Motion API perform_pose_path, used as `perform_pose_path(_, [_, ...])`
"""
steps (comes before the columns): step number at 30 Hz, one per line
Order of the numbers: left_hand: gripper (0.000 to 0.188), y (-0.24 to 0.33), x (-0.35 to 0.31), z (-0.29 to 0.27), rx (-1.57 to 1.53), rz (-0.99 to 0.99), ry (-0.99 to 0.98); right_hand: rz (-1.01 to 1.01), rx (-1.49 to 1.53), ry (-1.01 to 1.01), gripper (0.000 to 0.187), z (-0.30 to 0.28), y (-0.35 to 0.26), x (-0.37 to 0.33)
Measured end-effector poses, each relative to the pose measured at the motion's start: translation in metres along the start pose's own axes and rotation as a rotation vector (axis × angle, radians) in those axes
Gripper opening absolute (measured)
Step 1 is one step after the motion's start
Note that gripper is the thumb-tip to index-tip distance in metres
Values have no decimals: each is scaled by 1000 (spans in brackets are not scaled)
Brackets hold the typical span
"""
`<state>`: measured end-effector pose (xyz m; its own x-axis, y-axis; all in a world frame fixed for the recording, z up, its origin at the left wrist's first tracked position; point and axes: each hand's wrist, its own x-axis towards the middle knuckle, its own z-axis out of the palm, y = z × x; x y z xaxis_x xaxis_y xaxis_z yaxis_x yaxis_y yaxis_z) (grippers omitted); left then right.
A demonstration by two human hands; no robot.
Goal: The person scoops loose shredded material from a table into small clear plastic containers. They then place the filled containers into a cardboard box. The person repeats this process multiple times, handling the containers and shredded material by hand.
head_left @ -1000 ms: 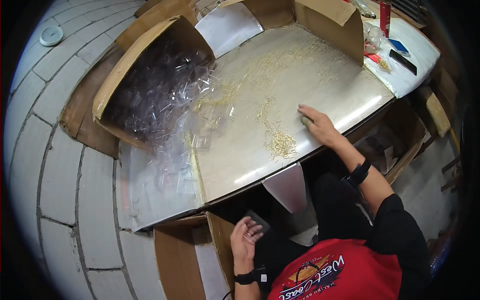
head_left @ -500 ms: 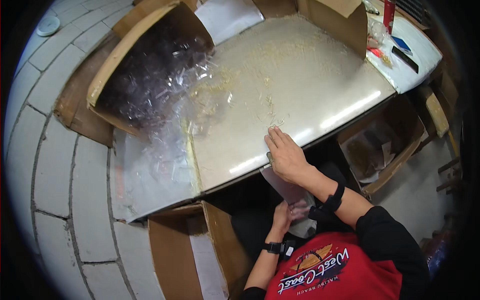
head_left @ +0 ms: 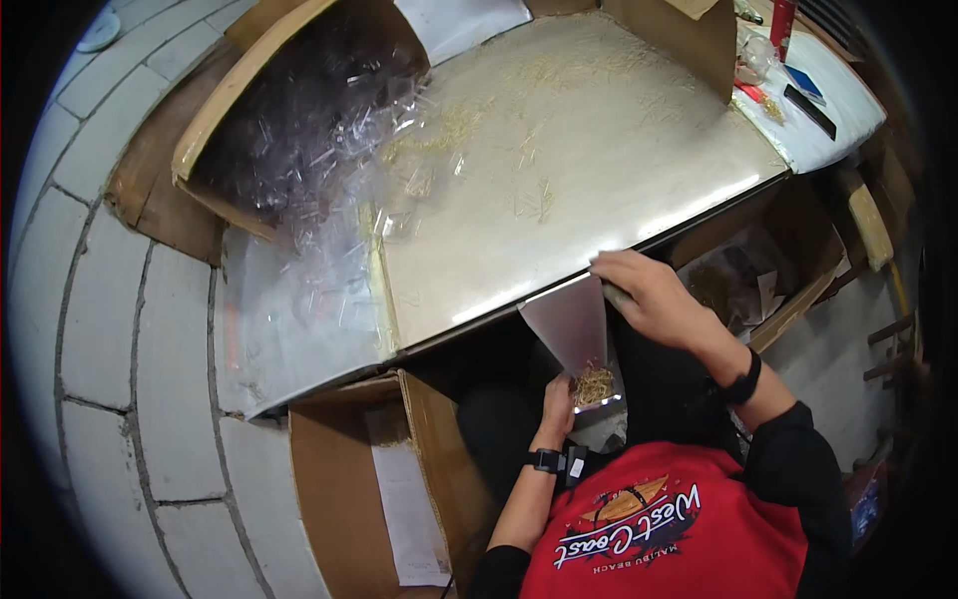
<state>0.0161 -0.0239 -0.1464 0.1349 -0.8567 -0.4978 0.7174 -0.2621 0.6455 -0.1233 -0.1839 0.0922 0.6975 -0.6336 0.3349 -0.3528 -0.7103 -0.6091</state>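
Note:
Below the table's front edge, my left hand (head_left: 558, 404) grips a pale, tapering scoop-like tray (head_left: 567, 317) by its lower end. A heap of small gold-coloured metal pieces (head_left: 596, 385) sits in the bottom of the tray. Its wide upper end lies against the table edge. Beside that upper end is my right hand (head_left: 654, 299), fingers stretched out over the edge and holding nothing I can see. More thin gold pieces (head_left: 539, 202) lie scattered on the smooth beige tabletop (head_left: 449, 290).
Clear plastic pieces (head_left: 329, 170) spill from a tipped cardboard box (head_left: 215, 120) at the left. One open box (head_left: 339, 489) stands below the table on the left, another box (head_left: 798, 309) on the right. A blue object (head_left: 804, 84) and a black bar (head_left: 809, 111) lie at the far right.
My right hand has moved from the tabletop rightward and back to the edge. Gold pieces now show heaped in the tray, and fewer lie on the table near the edge.

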Motion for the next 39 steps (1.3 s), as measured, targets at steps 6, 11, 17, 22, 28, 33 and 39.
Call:
perform_pose_path(6, [39, 22, -17, 15, 96, -65, 17, -21, -145, 49, 36, 39, 41, 108])
perform_pose_path(11, [42, 26, -20, 17, 65, -78, 7, -153, -316, 89, 38, 89, 48, 95])
perform_pose_path(17, [43, 27, -25, 24, 30, -85, 8, -173, -241, 17, 34, 57, -10, -1])
perform_pose_path(22, [42, 28, -25, 37, 57, -61, -7, -177, -171, -145, 34, 30, -11, -52])
perform_pose_path(28, [35, 20, -30, 25, 65, -83, -8, 36, 198, -369, 41, 59, 18, -82])
perform_pose_path(33, [27, 23, -43, 19, 127, -119, -25, -33, 281, -657, 34, 91, 15, -96])
perform_pose_path(39, [32, 69, -78, 46, 52, 22, -91, 20, 313, -257, 37, 53, -2, -74])
